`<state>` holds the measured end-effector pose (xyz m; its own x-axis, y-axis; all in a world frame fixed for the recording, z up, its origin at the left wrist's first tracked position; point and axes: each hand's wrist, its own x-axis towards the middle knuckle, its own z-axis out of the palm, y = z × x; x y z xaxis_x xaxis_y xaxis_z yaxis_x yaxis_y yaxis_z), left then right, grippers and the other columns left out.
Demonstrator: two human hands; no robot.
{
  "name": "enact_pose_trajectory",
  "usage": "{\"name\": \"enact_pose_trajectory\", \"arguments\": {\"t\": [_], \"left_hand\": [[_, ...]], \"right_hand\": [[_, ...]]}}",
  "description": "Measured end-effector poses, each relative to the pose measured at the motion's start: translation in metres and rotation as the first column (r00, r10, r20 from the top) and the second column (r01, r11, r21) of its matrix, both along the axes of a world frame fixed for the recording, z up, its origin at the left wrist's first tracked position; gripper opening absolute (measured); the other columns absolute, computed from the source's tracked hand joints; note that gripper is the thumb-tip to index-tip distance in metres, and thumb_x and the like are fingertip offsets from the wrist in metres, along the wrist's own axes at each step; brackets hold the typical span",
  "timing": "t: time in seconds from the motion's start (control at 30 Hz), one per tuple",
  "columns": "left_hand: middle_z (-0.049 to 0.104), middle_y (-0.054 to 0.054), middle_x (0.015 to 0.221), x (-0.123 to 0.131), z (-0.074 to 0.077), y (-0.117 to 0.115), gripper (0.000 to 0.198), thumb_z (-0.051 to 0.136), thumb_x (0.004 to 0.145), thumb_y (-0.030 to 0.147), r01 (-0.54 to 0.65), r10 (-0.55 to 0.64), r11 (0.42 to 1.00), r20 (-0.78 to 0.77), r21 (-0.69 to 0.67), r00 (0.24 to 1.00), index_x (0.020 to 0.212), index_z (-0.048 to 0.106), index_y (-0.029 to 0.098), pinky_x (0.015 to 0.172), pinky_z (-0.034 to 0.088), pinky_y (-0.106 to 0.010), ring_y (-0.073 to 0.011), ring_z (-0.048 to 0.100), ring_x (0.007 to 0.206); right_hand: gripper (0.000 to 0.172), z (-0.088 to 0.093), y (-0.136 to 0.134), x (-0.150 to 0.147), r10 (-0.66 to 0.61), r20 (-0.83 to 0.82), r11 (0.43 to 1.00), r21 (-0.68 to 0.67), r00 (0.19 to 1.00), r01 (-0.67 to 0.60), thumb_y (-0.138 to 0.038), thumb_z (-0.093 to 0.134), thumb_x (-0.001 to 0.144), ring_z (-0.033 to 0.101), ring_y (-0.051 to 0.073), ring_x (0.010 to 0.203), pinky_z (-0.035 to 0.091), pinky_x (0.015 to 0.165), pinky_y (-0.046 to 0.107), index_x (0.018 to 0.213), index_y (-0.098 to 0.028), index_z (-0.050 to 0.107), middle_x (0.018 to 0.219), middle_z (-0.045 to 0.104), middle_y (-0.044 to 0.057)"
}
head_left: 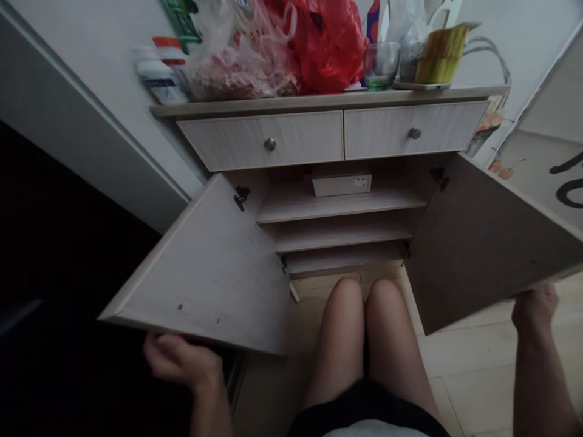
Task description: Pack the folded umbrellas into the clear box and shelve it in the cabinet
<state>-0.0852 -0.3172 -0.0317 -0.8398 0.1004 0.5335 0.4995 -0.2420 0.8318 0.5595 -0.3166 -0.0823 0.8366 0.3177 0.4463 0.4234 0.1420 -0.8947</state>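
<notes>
A light wooden cabinet stands in front of me with both lower doors swung wide open. My left hand [182, 361] is under the outer edge of the left door [204, 279], its fingers curled against that edge. My right hand [535, 306] is at the lower outer edge of the right door [483, 243], with its fingers hidden behind the door. Inside are three shelves [341, 206]; a flat white box [341, 184] lies on the top one. My bare knees [364, 315] are right in front of the opening.
Two shut drawers with round knobs [269, 144] sit above the doors. The cabinet top holds a red plastic bag [328, 42], a clear bag [237, 60], white bottles [159, 76], a glass [380, 64] and a yellow packet [441, 54]. A dark area lies to the left, pale floor tiles to the right.
</notes>
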Motion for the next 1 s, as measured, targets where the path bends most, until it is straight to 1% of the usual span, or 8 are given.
{"name": "enact_pose_trajectory", "arguments": {"t": [0.1,0.23,0.33,0.5,0.6,0.7,0.83,1.0], "left_hand": [[0.071,-0.013,0.102,0.014,-0.013,-0.002,0.05,0.059,0.075,0.062,0.074,-0.083,0.991,-0.08,-0.107,0.993,0.103,0.064,0.02,0.093,0.055,-0.054,-0.0336,0.068,0.1],[0.07,-0.013,0.1,0.041,-0.02,0.007,0.056,0.064,0.077,0.065,0.222,-0.271,0.946,-0.206,-0.235,0.94,0.108,0.061,0.018,0.09,0.056,-0.047,-0.0295,0.069,0.096],[0.071,-0.013,0.096,0.067,-0.019,0.025,0.058,0.066,0.076,0.068,0.214,-0.294,0.939,-0.308,-0.269,0.905,0.105,0.062,0.018,0.087,0.054,-0.045,-0.0294,0.069,0.093],[0.071,-0.011,0.089,0.118,-0.012,0.064,0.056,0.066,0.078,0.07,0.251,-0.36,0.92,-0.398,-0.3,0.844,0.101,0.062,0.019,0.082,0.051,-0.041,-0.0268,0.068,0.085],[0.072,-0.011,0.089,0.145,-0.007,0.088,0.044,0.063,0.086,0.061,0.315,-0.443,0.883,-0.397,-0.348,0.804,0.099,0.063,0.019,0.082,0.049,-0.039,-0.0257,0.069,0.087],[0.073,-0.012,0.088,0.165,-0.002,0.11,0.031,0.06,0.093,0.048,0.37,-0.518,0.841,-0.388,-0.396,0.762,0.098,0.064,0.017,0.084,0.047,-0.038,-0.0246,0.07,0.086],[0.075,-0.012,0.09,0.182,0.006,0.134,0.022,0.063,0.093,0.038,0.389,-0.588,0.778,-0.355,-0.493,0.726,0.098,0.067,0.017,0.087,0.045,-0.038,-0.0244,0.07,0.088],[0.077,-0.011,0.093,0.197,0.011,0.159,0.02,0.063,0.094,0.036,0.394,-0.644,0.72,-0.34,-0.571,0.685,0.101,0.069,0.017,0.088,0.042,-0.036,-0.0234,0.071,0.09]], "right_hand": [[0.05,-0.003,-0.009,-0.025,0.105,0.054,0.993,-0.061,0.993,-0.101,-0.075,0.055,0.076,0.062,0.034,0.069,0.045,0.063,0.056,0.053,-0.03,0.051,0.057,0.051,0.008],[0.048,0.011,-0.008,-0.058,0.323,0.252,0.941,-0.188,0.912,-0.281,-0.07,0.048,0.087,0.063,0.03,0.078,0.049,0.076,0.052,0.067,-0.029,0.062,0.075,0.063,0.009],[0.051,0.022,0.002,-0.082,0.382,0.338,0.921,-0.221,0.86,-0.322,-0.069,0.045,0.09,0.062,0.026,0.078,0.052,0.078,0.046,0.072,-0.025,0.063,0.076,0.062,0.007],[0.047,0.034,0.023,-0.125,0.456,0.354,0.89,-0.182,0.817,-0.418,-0.063,0.047,0.093,0.063,0.025,0.089,0.053,0.081,0.041,0.088,-0.023,0.071,0.09,0.066,0.009],[0.045,0.04,0.039,-0.15,0.502,0.339,0.865,-0.181,0.796,-0.468,-0.061,0.05,0.092,0.064,0.026,0.097,0.054,0.086,0.042,0.094,-0.023,0.073,0.098,0.067,0.011],[0.045,0.043,0.059,-0.174,0.544,0.322,0.839,-0.189,0.775,-0.51,-0.061,0.05,0.093,0.065,0.026,0.097,0.053,0.088,0.042,0.093,-0.022,0.074,0.097,0.068,0.011],[0.053,0.045,0.092,-0.204,0.6,0.301,0.8,-0.228,0.741,-0.555,-0.064,0.046,0.095,0.066,0.025,0.093,0.053,0.085,0.04,0.096,-0.02,0.074,0.097,0.068,0.012],[0.056,0.05,0.143,-0.236,0.649,0.251,0.755,-0.328,0.718,-0.568,-0.065,0.044,0.094,0.068,0.024,0.091,0.052,0.083,0.037,0.095,-0.019,0.076,0.102,0.069,0.012]]}}
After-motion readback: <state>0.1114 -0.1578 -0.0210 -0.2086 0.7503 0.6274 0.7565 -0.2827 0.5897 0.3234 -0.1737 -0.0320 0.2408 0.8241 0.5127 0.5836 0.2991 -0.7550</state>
